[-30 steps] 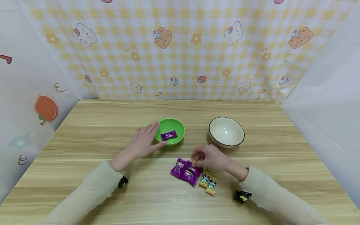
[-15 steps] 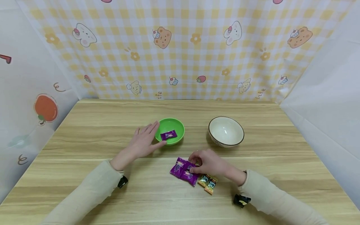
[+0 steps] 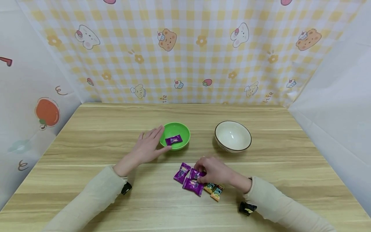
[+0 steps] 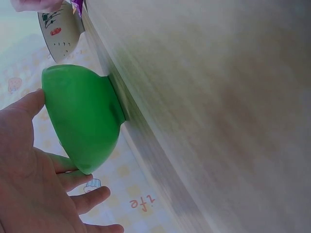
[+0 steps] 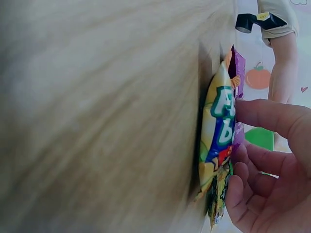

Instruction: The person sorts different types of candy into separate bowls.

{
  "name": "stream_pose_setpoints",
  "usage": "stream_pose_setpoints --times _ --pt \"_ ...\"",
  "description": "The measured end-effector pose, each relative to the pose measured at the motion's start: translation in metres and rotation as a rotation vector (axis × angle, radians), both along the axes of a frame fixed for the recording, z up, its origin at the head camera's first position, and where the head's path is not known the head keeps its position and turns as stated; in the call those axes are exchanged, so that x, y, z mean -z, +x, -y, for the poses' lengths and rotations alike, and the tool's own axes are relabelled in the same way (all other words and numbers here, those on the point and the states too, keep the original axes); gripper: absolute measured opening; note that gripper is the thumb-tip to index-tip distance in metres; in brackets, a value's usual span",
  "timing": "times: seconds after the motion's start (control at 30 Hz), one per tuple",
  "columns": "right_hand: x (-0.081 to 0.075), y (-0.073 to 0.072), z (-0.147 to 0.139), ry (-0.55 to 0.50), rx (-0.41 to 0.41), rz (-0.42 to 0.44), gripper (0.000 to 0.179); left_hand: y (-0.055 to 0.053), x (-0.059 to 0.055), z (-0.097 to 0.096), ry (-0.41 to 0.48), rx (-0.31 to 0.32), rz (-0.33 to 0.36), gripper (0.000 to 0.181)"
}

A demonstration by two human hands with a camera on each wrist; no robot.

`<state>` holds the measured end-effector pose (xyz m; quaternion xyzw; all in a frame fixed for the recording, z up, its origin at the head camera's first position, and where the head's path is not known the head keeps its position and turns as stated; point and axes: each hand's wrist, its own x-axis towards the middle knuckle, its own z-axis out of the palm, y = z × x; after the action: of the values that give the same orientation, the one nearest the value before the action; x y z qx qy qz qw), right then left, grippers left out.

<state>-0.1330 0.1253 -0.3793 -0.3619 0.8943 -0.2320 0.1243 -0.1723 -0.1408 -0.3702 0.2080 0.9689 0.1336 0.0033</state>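
Note:
My left hand (image 3: 146,148) rests with straight fingers and thumb against the rim of a small green bowl (image 3: 182,129), as the left wrist view also shows. Inside the bowl lies one purple grape-candy packet (image 3: 174,140). My right hand (image 3: 215,170) pinches another purple candy packet (image 3: 195,174) on the table between thumb and fingertips, partly covering it. Two more purple packets lie beside it, a left packet (image 3: 182,172) and a lower packet (image 3: 193,187). Yellow candy packets (image 3: 216,192) lie under and beside the right hand; in the right wrist view a yellow packet (image 5: 221,116) is nearest.
A white bowl (image 3: 233,135) with a dark rim stands at the back right, beyond my right hand. The wooden table (image 3: 139,206) ends at a yellow checked cloth (image 3: 185,64) behind. White cloth walls (image 3: 333,106) stand at both sides.
My right hand has moved slightly left and down, onto the purple packets. The left packet has turned and the lower one has shifted down, so they lie spread apart. My left hand stays put.

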Motion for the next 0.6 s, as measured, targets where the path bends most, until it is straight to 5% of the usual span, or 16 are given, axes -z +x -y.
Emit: stream_pose_setpoints --times 0.17,0.6 --pt "0.001 -0.002 -0.001 0.009 -0.022 -0.003 0.025 0.0 0.0 0.0 0.004 -0.001 0.002 0.087" --pt "-0.001 -0.018 -0.013 -0.201 -0.016 0.191 0.016 -0.001 0.002 0.0 0.0 0.007 -0.008 0.089"
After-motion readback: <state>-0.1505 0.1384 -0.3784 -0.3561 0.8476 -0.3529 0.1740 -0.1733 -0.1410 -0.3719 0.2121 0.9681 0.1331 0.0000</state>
